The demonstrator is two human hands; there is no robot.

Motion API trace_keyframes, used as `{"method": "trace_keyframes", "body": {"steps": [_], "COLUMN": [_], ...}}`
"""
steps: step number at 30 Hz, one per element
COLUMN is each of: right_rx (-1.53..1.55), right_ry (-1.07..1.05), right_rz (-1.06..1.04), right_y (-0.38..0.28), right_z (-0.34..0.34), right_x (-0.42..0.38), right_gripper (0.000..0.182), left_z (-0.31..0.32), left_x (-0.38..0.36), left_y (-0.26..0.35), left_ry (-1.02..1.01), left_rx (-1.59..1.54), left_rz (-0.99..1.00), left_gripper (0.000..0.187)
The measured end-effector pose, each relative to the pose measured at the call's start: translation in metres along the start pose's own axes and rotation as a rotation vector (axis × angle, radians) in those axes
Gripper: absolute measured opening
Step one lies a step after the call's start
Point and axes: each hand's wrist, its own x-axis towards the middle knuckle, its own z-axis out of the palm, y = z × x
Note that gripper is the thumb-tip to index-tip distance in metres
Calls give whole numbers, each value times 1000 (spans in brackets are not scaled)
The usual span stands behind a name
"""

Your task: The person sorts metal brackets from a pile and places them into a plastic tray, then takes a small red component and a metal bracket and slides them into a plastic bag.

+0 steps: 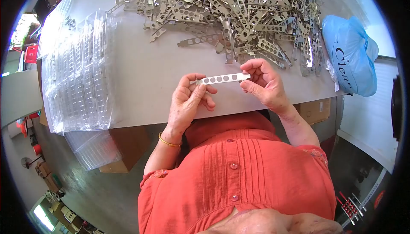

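Near the bracket pile [245, 14], your left grip [185, 99] pinches a slot bracket [224, 78]; I can't tell whether your slightly parted right grip [269, 84] does.

A slim, silvery metal strip [223, 79], pierced by a row of round holes, is being held flat face up above the worktop [149, 80], running roughly parallel to its near edge.

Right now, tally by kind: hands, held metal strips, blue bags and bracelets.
Hands: 2, left hand and right hand
Held metal strip: 1
Blue bag: 1
Bracelet: 1
Total: 5
The strip pile is too tangled to count.
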Motion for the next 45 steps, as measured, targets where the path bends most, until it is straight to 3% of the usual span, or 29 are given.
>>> {"method": "trace_keyframes", "body": {"steps": [6,14,16,20,23,28,38,40,45], "right_rx": [-24,-30,17,153,177,93,-133,-398,-473], "right_ry": [12,53,46,90,84,69,-190,-256,-231], "right_rz": [2,27,89,254,275,152,75,-99,-131], "right_y": [-6,-5,-6,-14,-17,-17,-35,-37,-33], "right_z": [4,5,2,5,4,-2,3,11,15], "right_x": [2,5,7,8,8,8,-1,1,-2], "right_gripper": [36,11,13,24,22,13,10,10,15], "left_z": [-2,-6,-7,-5,-6,-3,7,15,20], "left_x": [0,-4,-5,-4,-3,-7,-4,-4,-5], "left_y": [-1,6,11,14,14,9,22,18,17], "left_ry": [-13,-12,-46,-35,-54,-133,-368,-468,-427], "left_rx": [-9,57,100,134,131,81,326,222,338], "left_rz": [9,-31,-108,-151,-171,-54,-59,-86,-174], "left_gripper": [25,30,38,41,41,31,40,37,14]}}
